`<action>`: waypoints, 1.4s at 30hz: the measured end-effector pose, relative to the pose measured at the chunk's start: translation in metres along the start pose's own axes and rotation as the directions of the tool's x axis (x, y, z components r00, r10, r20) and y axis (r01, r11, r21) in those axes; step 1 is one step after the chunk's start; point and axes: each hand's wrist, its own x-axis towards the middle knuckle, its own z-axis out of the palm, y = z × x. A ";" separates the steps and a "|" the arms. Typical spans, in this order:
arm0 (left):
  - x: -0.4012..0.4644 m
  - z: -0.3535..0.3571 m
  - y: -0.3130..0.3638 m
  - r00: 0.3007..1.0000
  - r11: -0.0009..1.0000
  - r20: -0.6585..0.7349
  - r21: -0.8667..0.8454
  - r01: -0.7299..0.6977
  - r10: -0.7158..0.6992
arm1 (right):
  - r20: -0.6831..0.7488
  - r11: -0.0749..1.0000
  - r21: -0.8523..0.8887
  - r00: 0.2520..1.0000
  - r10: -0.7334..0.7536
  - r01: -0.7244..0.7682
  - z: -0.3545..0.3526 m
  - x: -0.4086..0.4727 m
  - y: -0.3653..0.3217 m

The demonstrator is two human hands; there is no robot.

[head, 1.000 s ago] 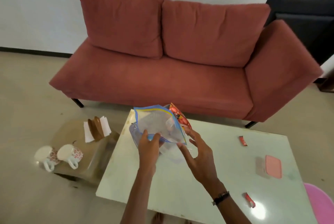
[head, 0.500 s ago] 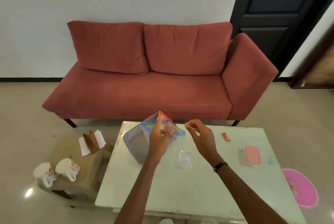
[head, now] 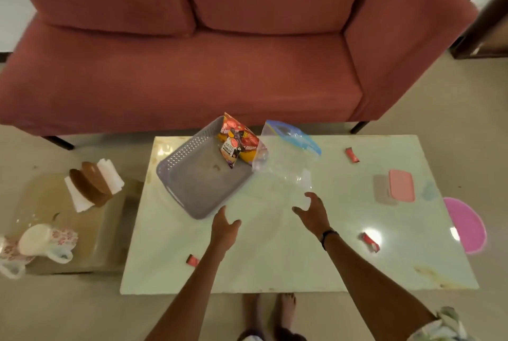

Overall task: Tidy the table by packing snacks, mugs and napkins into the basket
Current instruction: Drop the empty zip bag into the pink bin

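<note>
Both the left hand (head: 224,226) and right hand (head: 313,213) have released the clear bag (head: 286,160), now lying mid-frame beside the basket (head: 192,173) on the counter (head: 275,258).

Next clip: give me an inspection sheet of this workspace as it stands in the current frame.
Surface: glossy pale marble-look coffee table.
Job's things: grey perforated plastic basket holding a red-orange snack bag; two floral mugs and brown napkin holder on low glass side table.
Clutter: clear blue-rimmed zip bag, three small red sachets, pink lidded box.
Grippers: left hand, right hand open, empty.
Cables: nothing seen.
Surroundings: red sofa.
</note>
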 end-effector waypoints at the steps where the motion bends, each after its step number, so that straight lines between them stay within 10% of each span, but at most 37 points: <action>1: 0.016 0.009 0.001 1.000 1.000 0.014 0.004 -0.017 0.017 | -0.038 0.999 0.032 0.999 0.017 -0.016 0.006 0.016 0.006; 7: 0.091 0.063 0.048 0.973 0.960 0.080 -0.198 -0.198 0.218 | -0.405 0.976 0.159 0.911 -0.074 0.150 0.026 0.093 0.016; 11: 0.128 0.085 0.073 0.912 0.898 0.059 -0.211 -0.387 0.407 | -0.539 0.923 -0.345 0.770 -0.342 0.169 0.019 0.138 0.014; 18: 0.166 0.102 0.074 0.859 0.873 0.157 -0.038 -0.487 0.487 | -0.035 0.479 -0.807 0.782 -0.623 0.345 -0.001 0.224 0.009; 23: 0.174 0.118 0.081 0.812 0.818 -0.128 0.189 -0.543 0.569 | 0.012 0.708 -0.610 0.898 -0.441 0.356 0.011 0.258 0.003; 32: 0.167 0.134 0.085 0.725 0.755 -0.215 0.227 -0.615 0.655 | 0.069 0.561 -0.775 0.922 -0.382 0.290 0.014 0.264 -0.023; 37: 0.163 0.134 0.080 0.720 0.747 -0.205 0.249 -0.617 0.663 | -0.043 0.685 -0.677 0.915 -0.401 0.269 0.016 0.262 -0.010; 42: 0.144 0.146 0.074 0.921 0.922 -0.075 -0.044 -0.385 0.381 | -0.234 0.827 -0.486 0.870 -0.434 0.282 0.019 0.206 0.050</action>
